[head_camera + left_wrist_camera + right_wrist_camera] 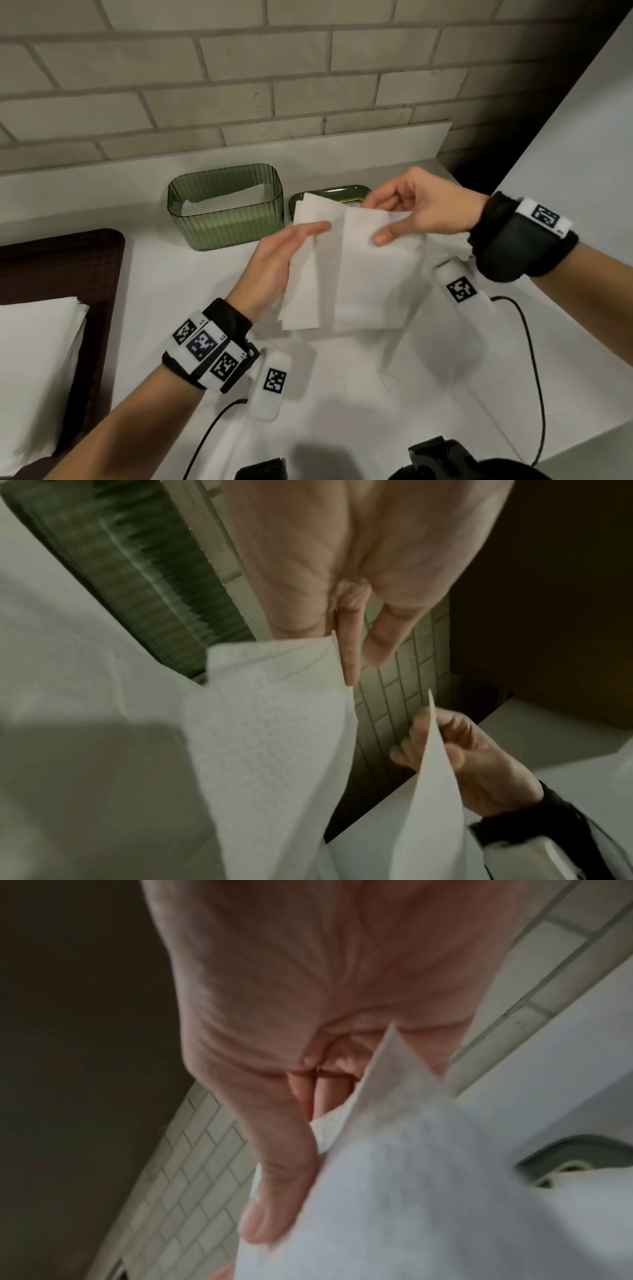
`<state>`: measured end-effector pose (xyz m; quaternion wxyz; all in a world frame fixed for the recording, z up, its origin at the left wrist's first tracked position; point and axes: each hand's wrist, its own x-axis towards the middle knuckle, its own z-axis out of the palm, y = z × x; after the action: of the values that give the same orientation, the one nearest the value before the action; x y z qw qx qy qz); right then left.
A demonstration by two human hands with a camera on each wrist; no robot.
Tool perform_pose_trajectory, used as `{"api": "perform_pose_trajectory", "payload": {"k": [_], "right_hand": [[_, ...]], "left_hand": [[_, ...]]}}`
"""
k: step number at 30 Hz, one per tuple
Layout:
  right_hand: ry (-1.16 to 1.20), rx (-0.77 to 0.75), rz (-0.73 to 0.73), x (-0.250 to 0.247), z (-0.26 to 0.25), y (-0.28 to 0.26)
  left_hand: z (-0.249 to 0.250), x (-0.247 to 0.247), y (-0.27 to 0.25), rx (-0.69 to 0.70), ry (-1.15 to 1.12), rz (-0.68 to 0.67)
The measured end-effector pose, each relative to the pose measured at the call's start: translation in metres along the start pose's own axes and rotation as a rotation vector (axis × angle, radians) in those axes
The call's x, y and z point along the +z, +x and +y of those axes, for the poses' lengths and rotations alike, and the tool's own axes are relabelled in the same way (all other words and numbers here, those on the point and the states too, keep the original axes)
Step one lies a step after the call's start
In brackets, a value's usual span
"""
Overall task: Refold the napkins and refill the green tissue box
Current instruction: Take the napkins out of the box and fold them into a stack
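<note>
the dark green flat lid (329, 192) is mostly hidden behind the white embossed folded paper tissue (370, 274), as is the thumb of your left grip (274, 263). the tissue hangs above the white tabletop (342, 394), its left fold pinched by that grip and its top edge pinched between thumb and fingers of your right grip (421, 205). a ribbed translucent green plastic box (226, 222) stands near, under a pale brick wall (274, 85).

A white table (164, 274) is running along the brick wall (239, 68). A green ribbed box (226, 212) is standing on it near the wall, a dark green tray (329, 190) is lying just beside the box, and 2 black cables (538, 377) are trailing across the near part.
</note>
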<state>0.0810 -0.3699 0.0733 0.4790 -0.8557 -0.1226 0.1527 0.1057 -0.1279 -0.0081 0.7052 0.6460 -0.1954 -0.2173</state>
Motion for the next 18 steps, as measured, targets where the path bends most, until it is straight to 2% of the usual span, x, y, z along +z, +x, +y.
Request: {"api": "perform_pose_trajectory", "payload": {"k": [2,5,9,16,18], "right_hand": [[0.064,-0.041,0.038,0.004,-0.006,0.013],[0.019,-0.068,0.071,0.013,-0.007,0.032],[-0.016,-0.082,0.124,0.025,-0.004,0.048],[0.002,-0.095,0.206,0.035,0.006,0.06],[-0.109,-0.121,0.24,0.037,0.009,0.061]], "left_hand": [[0.006,0.005,-0.001,-0.078,-0.163,-0.015],[0.01,0.009,-0.003,-0.056,-0.21,-0.058],[0.004,0.002,-0.002,0.034,-0.131,-0.057],[-0.001,-0.008,-0.003,0.11,-0.045,-0.01],[-0.001,-0.01,-0.003,0.098,-0.058,-0.028]]}}
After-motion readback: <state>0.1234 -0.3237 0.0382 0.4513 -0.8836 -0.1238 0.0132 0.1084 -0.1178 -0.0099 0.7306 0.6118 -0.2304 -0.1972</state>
